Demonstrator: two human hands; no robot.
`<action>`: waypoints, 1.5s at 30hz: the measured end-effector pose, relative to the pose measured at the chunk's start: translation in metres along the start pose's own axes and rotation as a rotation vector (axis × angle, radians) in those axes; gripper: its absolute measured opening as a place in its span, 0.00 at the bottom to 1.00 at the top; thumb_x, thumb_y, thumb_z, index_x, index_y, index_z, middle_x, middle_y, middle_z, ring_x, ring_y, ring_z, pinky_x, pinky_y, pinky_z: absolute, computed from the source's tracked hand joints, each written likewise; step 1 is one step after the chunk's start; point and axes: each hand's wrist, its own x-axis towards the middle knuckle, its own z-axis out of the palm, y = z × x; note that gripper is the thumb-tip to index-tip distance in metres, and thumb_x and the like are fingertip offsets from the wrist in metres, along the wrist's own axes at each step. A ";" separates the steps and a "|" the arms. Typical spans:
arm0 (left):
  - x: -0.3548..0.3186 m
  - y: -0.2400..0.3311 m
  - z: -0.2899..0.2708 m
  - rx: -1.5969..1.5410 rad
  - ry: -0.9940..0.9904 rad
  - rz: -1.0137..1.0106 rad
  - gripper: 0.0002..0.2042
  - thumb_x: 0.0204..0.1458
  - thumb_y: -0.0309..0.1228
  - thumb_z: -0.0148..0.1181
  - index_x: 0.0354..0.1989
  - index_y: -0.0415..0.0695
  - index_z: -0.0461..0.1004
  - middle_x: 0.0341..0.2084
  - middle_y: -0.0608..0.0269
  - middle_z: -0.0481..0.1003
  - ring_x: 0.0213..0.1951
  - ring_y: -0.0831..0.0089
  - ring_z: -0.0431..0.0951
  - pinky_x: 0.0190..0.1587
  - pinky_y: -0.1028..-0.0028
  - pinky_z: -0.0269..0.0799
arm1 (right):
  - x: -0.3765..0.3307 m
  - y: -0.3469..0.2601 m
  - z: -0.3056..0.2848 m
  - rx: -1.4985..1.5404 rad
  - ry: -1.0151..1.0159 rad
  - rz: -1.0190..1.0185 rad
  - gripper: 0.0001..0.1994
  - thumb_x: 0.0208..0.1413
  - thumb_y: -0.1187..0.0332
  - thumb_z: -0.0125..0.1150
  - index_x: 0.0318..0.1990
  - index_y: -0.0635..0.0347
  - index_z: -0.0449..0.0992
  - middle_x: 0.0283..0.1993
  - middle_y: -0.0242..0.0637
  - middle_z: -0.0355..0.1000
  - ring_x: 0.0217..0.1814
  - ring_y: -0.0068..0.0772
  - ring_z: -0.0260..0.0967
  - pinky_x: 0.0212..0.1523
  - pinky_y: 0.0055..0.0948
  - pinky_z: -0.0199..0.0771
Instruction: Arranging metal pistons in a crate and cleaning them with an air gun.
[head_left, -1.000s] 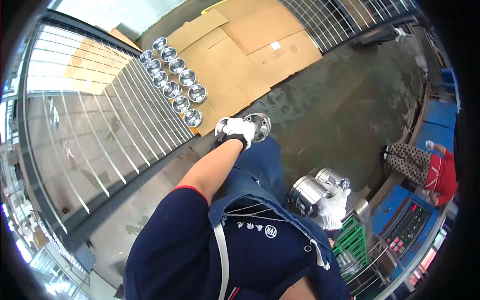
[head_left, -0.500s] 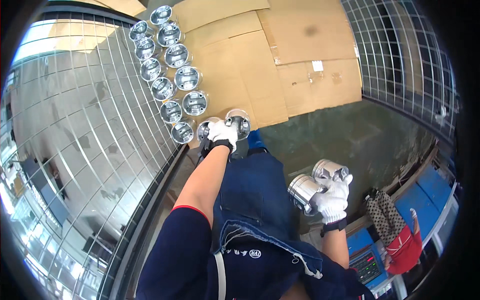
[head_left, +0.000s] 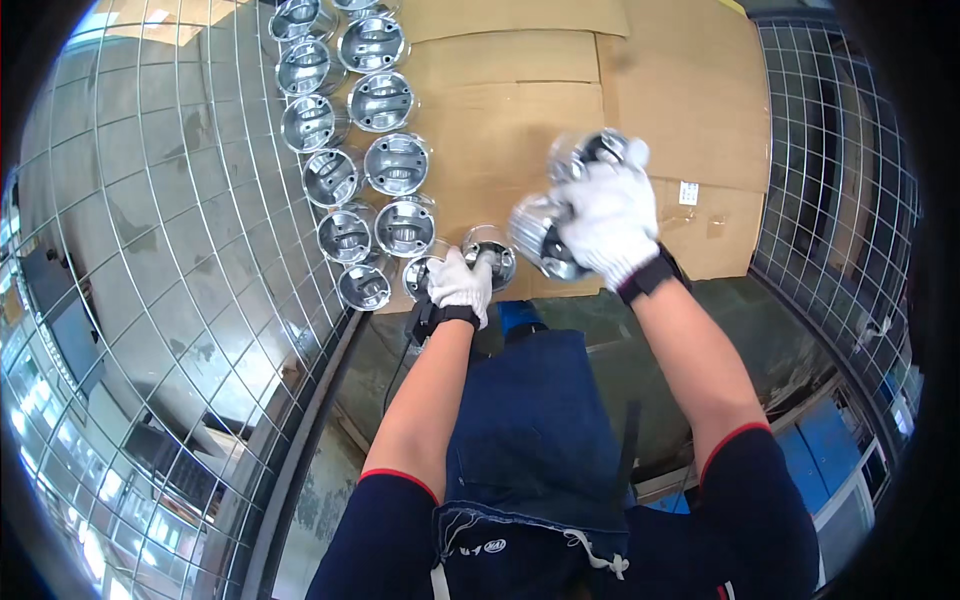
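My left hand (head_left: 462, 284), in a white knit glove, grips two silver metal pistons at the near edge of the cardboard (head_left: 520, 150). One piston (head_left: 417, 276) is on its left, partly hidden by the fingers; the other piston (head_left: 497, 256) is on its right. Above the cardboard, my gloved right hand (head_left: 612, 222) is closed on two more pistons, a nearer one (head_left: 540, 236) and a farther one (head_left: 565, 158), both smeared by motion. Several pistons stand hollow side up in two rows, an outer row (head_left: 332, 177) and an inner row (head_left: 397, 164), left of my hands.
Wire mesh walls rise on the left (head_left: 190, 230) and the right (head_left: 835, 170) of the cardboard. A dark frame rail (head_left: 300, 440) runs along the bottom of the left mesh. Blue panels (head_left: 825, 440) stand at the lower right. A small white label (head_left: 688, 193) lies on the cardboard.
My right hand has swung from the lower right up and left over the cardboard, carrying its two pistons. My left hand stays at its pair. The view has shifted, and the person in red is out of sight.
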 end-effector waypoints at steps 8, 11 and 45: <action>-0.032 -0.012 -0.042 -0.246 -0.106 0.166 0.49 0.46 0.48 0.68 0.74 0.43 0.49 0.64 0.37 0.58 0.64 0.46 0.63 0.65 0.58 0.62 | 0.098 -0.074 0.053 -0.300 -0.225 -0.308 0.10 0.46 0.68 0.60 0.37 0.54 0.84 0.40 0.40 0.78 0.46 0.41 0.74 0.54 0.47 0.65; -0.067 -0.022 -0.051 -0.302 -0.041 0.228 0.44 0.48 0.44 0.68 0.73 0.45 0.53 0.63 0.43 0.60 0.63 0.48 0.65 0.64 0.58 0.64 | 0.101 -0.080 0.088 -0.324 -0.218 -0.333 0.11 0.51 0.65 0.56 0.35 0.51 0.85 0.39 0.37 0.78 0.48 0.39 0.73 0.62 0.48 0.57; -0.554 -0.023 -0.185 -0.428 -1.107 1.808 0.28 0.45 0.18 0.64 0.59 0.33 0.70 0.51 0.48 0.74 0.56 0.59 0.74 0.63 0.62 0.67 | -0.599 -0.200 0.035 1.316 0.327 1.291 0.33 0.55 0.58 0.63 0.67 0.62 0.66 0.63 0.46 0.71 0.65 0.43 0.69 0.65 0.33 0.67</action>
